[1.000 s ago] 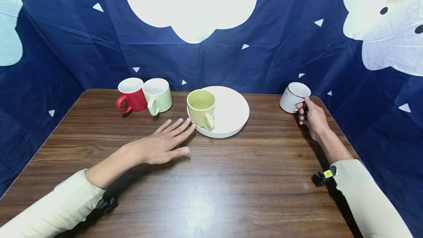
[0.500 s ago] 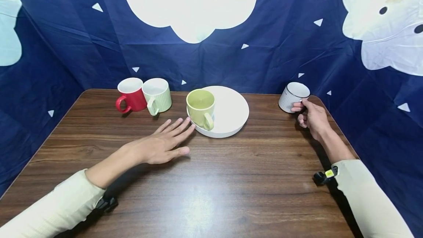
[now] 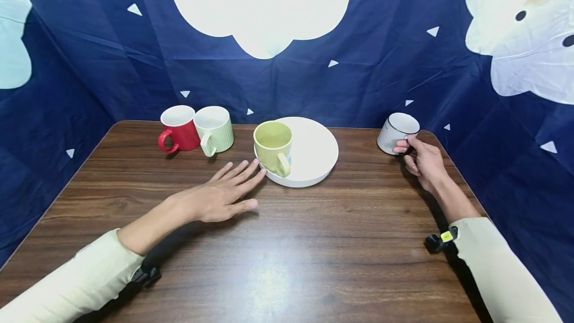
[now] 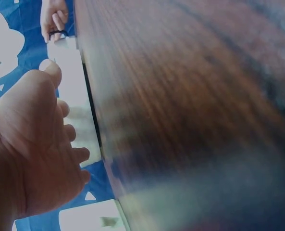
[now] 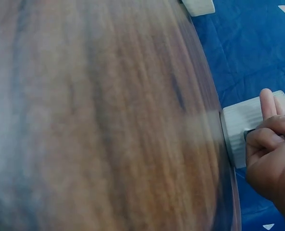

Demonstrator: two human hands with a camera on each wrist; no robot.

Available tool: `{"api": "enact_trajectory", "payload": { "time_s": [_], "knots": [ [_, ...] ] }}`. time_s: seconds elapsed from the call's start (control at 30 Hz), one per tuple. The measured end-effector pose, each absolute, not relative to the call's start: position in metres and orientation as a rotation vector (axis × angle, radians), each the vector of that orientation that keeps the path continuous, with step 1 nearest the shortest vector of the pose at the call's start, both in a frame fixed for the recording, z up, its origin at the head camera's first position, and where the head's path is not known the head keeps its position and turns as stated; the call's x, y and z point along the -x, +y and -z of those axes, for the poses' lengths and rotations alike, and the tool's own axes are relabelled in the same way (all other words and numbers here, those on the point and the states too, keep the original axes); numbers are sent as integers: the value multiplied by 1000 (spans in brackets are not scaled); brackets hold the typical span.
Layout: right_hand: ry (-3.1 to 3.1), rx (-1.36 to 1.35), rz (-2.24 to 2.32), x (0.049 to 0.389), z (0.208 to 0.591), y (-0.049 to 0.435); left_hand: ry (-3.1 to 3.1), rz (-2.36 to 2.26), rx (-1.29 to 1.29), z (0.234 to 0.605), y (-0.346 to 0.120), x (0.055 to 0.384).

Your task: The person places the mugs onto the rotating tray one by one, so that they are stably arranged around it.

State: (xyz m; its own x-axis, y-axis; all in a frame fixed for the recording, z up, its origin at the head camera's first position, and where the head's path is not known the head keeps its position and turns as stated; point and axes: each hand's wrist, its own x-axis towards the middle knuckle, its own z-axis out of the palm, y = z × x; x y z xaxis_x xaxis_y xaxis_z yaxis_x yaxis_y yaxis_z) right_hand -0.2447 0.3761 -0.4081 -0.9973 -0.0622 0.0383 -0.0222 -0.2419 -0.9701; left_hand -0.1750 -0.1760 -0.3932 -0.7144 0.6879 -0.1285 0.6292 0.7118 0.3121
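Ok so, just beyond the left hand (image 3: 221, 194), a red mug (image 3: 185, 133) and a ribbed pale green mug (image 3: 218, 136) stand side by side. That hand is flat, fingers spread, holding nothing, tips right by a white tray (image 3: 317, 152) with a yellow-green mug (image 3: 271, 154) in it. Far right, the right hand (image 3: 427, 161) grips the white mug (image 3: 389, 136) at its handle. Versus a second ago, its fingers reach further onto the mug's side; looks like just a grip tweak, mug's basically in the same spot on the surface (image 3: 314, 248).

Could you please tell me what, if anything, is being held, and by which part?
The right hand holds the dark-rimmed white mug by its handle; the left hand holds nothing.
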Motion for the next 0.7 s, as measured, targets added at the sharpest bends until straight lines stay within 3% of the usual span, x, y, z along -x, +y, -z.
{"api": "enact_trajectory", "payload": {
  "time_s": [0.37, 0.7],
  "knots": [
    [1971, 306, 2329, 241, 413, 376, 2683, -364, -1053, 392, -177, 175],
    [1936, 222, 2412, 239, 412, 362, 2674, -368, -1046, 392, -176, 176]
  ]
}}
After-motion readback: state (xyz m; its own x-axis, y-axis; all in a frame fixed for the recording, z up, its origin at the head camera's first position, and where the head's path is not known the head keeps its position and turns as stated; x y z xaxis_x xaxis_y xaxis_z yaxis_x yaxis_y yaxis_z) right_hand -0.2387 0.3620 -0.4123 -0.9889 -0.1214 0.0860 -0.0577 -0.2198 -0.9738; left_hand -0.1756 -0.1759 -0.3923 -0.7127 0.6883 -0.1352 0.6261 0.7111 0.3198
